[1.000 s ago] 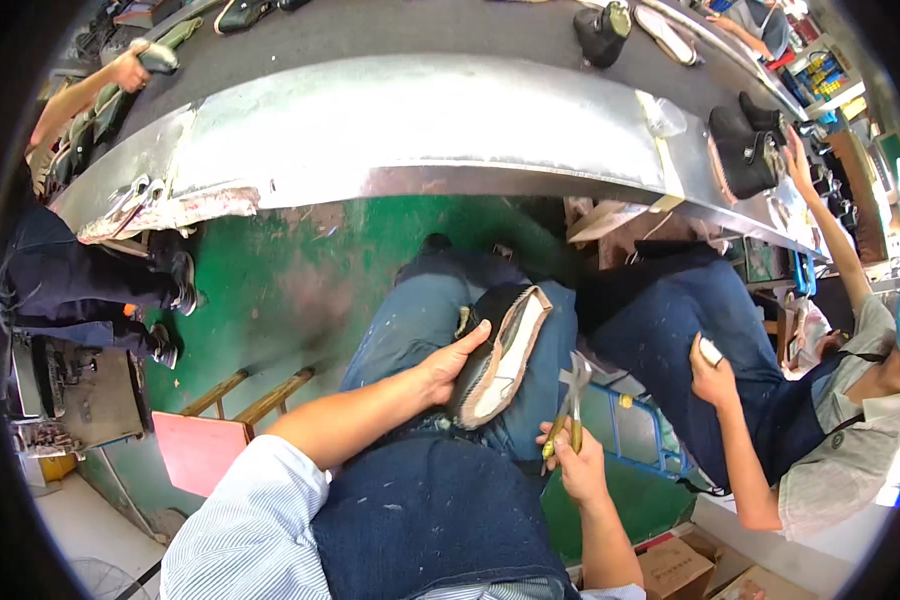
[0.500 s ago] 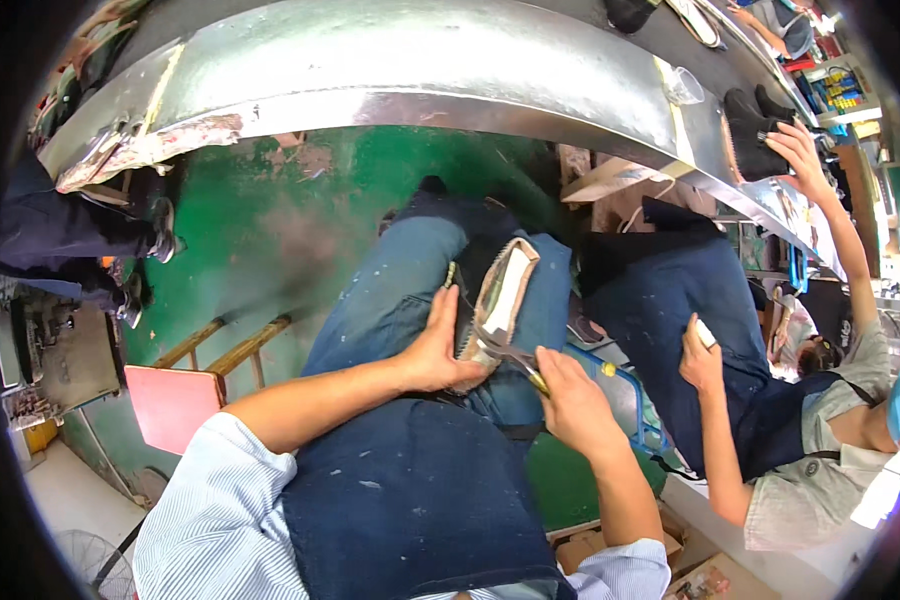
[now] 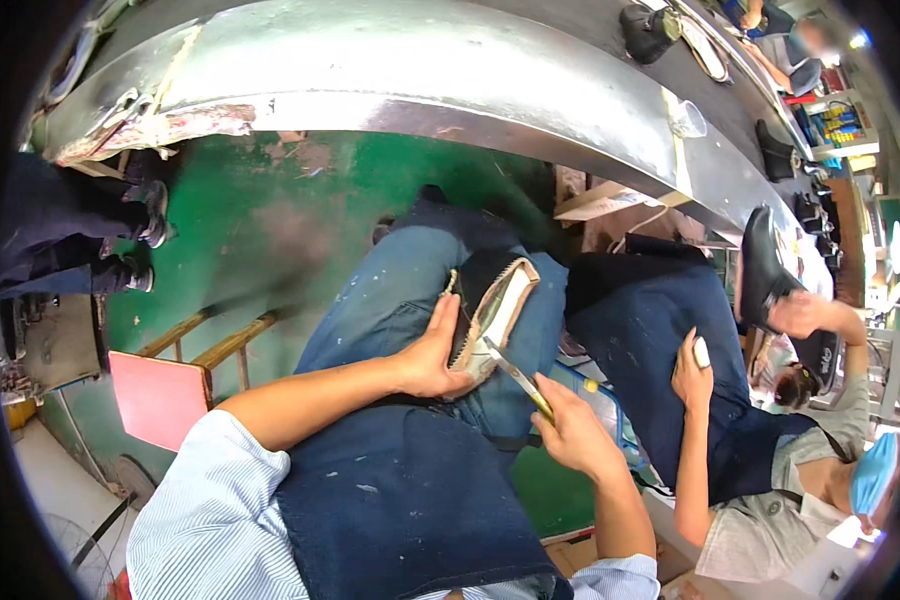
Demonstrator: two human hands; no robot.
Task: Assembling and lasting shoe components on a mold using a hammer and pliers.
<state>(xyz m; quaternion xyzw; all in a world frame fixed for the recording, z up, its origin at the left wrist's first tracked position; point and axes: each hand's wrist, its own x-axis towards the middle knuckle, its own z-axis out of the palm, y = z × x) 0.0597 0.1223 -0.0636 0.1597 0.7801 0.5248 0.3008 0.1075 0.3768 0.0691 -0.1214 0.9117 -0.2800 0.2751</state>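
Note:
A dark boot (image 3: 489, 310) lies sole side up across my thighs, its pale insole and ragged tan upper edge showing. My left hand (image 3: 432, 360) grips it from the left side near the closer end, thumb toward the edge and part of the fingers hidden. In my right hand (image 3: 576, 428) is a pair of pliers (image 3: 518, 376) with metal jaws and yellowish handles. Their tip reaches the boot's right edge at the nearer end; whether the jaws pinch the material I cannot tell.
A shiny metal bench (image 3: 370, 75) curves across the far side. A pink-topped stool (image 3: 158, 400) stands at left on the green floor (image 3: 270, 210). Close on my right sits a co-worker (image 3: 770, 470) in a blue mask, one hand on a black boot (image 3: 760, 262). Another person's legs (image 3: 65, 225) are at far left.
My right hand has shifted slightly down and left, and the pliers point more steeply at the boot. The co-worker now holds the black boot upright, nearer to them.

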